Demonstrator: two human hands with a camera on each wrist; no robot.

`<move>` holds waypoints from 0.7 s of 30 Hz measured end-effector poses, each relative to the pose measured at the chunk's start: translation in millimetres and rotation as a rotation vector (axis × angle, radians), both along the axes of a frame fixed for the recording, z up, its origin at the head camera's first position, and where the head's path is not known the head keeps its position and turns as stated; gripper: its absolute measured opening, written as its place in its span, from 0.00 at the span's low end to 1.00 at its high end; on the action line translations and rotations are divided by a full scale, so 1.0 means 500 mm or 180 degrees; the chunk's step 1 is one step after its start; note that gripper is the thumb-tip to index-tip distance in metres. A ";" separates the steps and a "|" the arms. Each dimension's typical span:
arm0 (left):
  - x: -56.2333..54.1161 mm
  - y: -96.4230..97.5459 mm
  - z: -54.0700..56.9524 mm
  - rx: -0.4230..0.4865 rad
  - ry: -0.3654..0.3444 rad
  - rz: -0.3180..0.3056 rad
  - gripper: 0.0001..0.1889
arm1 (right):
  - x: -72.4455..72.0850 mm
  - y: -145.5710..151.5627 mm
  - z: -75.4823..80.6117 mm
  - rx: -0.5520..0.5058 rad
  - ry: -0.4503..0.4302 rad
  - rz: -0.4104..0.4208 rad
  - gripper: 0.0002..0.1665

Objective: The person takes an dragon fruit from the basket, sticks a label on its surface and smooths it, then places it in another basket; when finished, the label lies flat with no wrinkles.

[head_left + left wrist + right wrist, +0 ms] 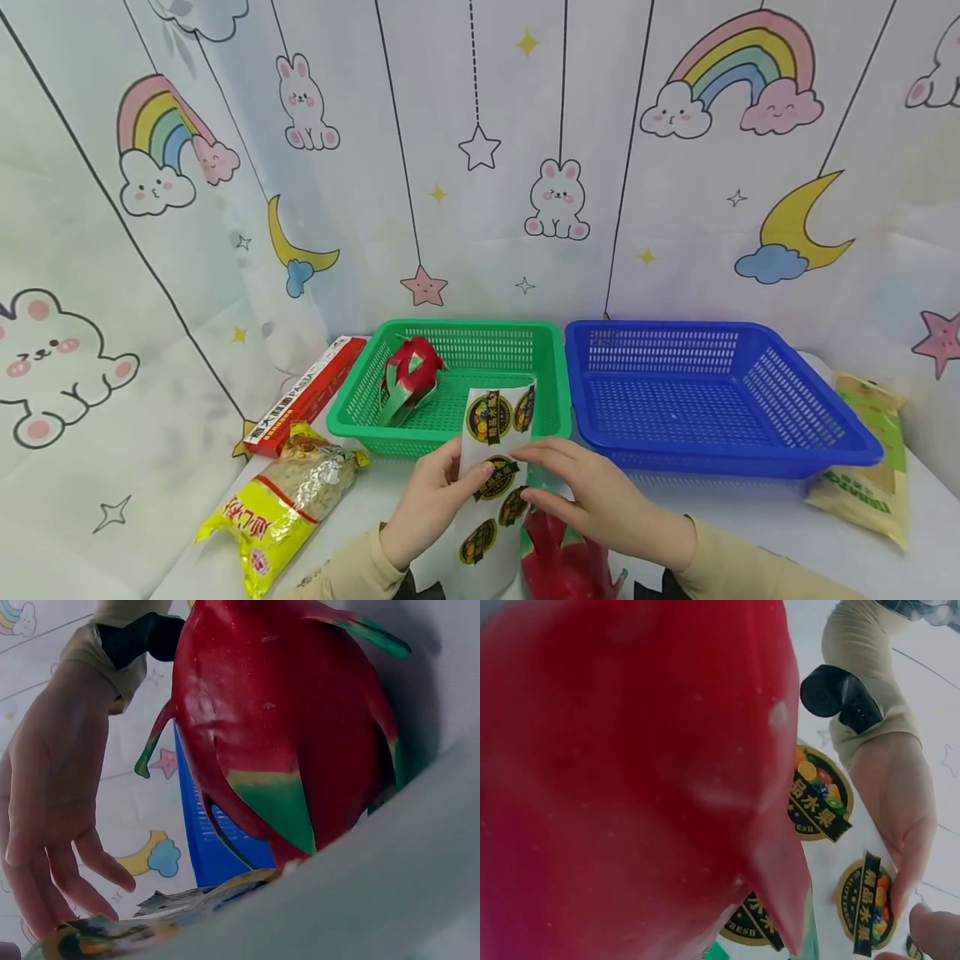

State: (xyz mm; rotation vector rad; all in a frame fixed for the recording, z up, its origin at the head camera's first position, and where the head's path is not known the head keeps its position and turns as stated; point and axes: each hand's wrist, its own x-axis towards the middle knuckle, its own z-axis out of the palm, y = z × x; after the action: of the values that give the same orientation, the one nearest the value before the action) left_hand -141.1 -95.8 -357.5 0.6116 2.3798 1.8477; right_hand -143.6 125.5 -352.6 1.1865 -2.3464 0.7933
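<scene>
My left hand grips a white sheet of round black-and-gold fruit stickers, its thumb across the front. The sheet stands upright over the table. At the sheet's right edge, the fingers of my right hand are spread beside the stickers; whether the fingertips touch one is unclear. Below that hand is a red dragon fruit with green-tipped scales, large in the left wrist view and filling much of the right wrist view. A second dragon fruit lies in the green basket.
A blue basket stands right of the green one. To the left lie a yellow snack bag and a red-and-white box. Another green-and-tan bag is at the far right. A patterned curtain hangs behind.
</scene>
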 end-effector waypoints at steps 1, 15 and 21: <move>0.001 0.001 0.000 -0.0004 0.0012 -0.0011 0.20 | -0.001 -0.002 0.001 0.0017 -0.0012 0.0001 0.19; 0.002 0.011 0.004 0.0069 0.0099 -0.0072 0.19 | -0.027 -0.024 0.001 -0.0287 0.0469 -0.0007 0.15; 0.002 0.014 0.006 0.0130 0.0088 -0.0131 0.19 | -0.032 -0.028 0.001 -0.0431 0.0508 -0.0041 0.14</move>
State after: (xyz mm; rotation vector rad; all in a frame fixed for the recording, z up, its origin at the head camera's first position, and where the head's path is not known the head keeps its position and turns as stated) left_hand -139.9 -88.9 -354.5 0.6891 2.3332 1.8875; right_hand -159.6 111.5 -351.9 1.1330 -2.1347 0.8081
